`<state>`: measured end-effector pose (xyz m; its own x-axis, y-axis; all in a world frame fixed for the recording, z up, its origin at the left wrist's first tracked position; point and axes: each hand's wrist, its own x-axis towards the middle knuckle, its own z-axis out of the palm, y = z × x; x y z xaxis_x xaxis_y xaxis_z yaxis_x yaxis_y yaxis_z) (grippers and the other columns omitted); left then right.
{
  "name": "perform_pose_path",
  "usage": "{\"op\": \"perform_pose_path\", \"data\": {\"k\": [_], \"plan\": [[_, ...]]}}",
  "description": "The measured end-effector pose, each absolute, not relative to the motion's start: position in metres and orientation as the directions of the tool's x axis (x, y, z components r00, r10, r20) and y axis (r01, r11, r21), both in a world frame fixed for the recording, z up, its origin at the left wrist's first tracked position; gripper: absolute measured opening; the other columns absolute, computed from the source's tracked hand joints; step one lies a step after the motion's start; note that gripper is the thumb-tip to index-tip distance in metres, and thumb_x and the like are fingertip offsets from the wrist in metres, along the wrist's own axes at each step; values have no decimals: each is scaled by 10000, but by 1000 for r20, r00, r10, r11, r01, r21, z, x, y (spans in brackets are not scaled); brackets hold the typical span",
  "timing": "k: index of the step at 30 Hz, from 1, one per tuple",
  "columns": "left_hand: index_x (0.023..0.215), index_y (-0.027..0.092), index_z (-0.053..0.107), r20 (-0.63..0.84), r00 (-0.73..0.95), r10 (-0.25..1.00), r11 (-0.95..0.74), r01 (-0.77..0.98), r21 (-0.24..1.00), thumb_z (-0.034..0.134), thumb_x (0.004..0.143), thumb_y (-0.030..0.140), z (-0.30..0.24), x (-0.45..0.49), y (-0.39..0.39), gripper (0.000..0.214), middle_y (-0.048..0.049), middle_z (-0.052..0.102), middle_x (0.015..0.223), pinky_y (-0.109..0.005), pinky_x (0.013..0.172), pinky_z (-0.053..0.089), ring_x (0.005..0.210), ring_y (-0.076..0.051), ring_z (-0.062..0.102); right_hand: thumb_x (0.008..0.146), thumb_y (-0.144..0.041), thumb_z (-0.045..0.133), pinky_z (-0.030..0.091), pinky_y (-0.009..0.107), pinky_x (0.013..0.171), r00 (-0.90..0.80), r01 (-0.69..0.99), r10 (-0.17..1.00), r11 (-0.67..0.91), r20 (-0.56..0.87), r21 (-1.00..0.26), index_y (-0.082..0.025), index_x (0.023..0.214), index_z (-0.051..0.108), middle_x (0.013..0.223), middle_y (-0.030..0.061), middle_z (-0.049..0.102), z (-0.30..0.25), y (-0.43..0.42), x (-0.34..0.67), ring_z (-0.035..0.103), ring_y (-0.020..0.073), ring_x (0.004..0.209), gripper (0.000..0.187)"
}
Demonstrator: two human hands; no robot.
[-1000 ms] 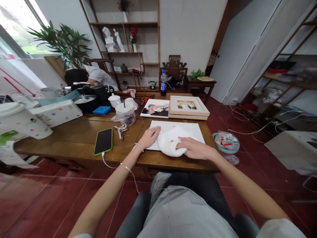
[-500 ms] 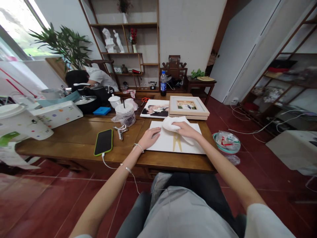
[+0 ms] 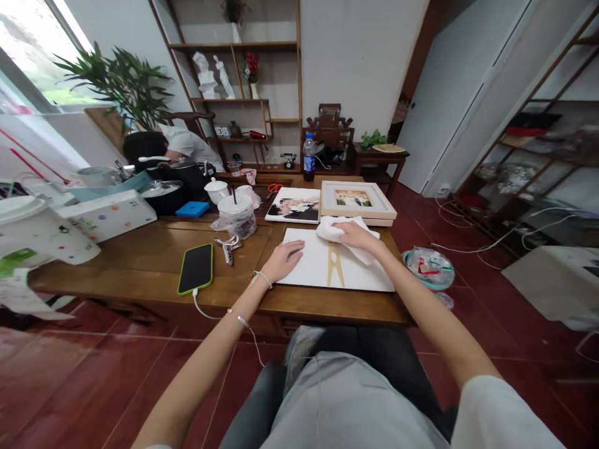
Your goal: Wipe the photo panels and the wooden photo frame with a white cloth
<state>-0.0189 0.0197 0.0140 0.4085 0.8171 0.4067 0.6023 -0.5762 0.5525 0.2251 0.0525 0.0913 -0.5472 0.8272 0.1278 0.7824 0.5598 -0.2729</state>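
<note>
A white board [image 3: 318,271] with a tan stand strip on it lies flat at the near edge of the wooden table [image 3: 150,262]. My left hand [image 3: 282,260] rests on its left edge, fingers flat. My right hand [image 3: 358,236] presses a white cloth [image 3: 337,231] onto the far right part of the board, fingers curled over the cloth.
Beyond the board lie a framed picture [image 3: 356,201] and a photo print [image 3: 294,205]. A green-cased phone [image 3: 196,267] on a cable, a metal clip [image 3: 226,246] and a lidded cup [image 3: 236,214] sit to the left. Another person bends over at the far left. Cables cross the floor at right.
My right hand has carried the cloth from the near middle of the board up to its far right part, uncovering the tan strip. The left hand has stayed put.
</note>
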Motion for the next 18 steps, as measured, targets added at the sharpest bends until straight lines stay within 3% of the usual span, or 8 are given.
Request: {"op": "perform_pose_path", "data": {"k": [10, 15, 18], "plan": [[1082, 185, 626, 416, 399, 817, -576, 586, 570, 465, 836, 314, 13, -19, 20, 321, -74, 586, 1207, -414, 1052, 308, 1168, -214, 501, 648, -60, 393, 385, 315, 883, -333, 917, 931, 356, 148, -180, -129, 1108, 590, 1154, 93, 605, 79, 33, 310, 543, 261, 1025, 506], [1085, 188, 624, 409, 401, 820, -573, 588, 571, 463, 836, 320, 13, -19, 20, 324, -73, 582, 1212, -420, 1056, 301, 1167, -215, 502, 657, -28, 379, 400, 329, 822, -343, 936, 933, 350, 106, -51, -155, 1089, 595, 1021, 109, 651, 77, 14, 275, 581, 259, 937, 500], [1094, 188, 618, 412, 406, 816, -579, 593, 560, 456, 839, 317, 13, -19, 20, 328, -73, 582, 1212, -412, 1056, 302, 1171, -212, 498, 663, -27, 391, 363, 394, 868, -387, 922, 915, 388, 113, 10, -154, 1099, 582, 1038, 142, 625, 71, -9, 249, 537, 288, 1025, 492]]}}
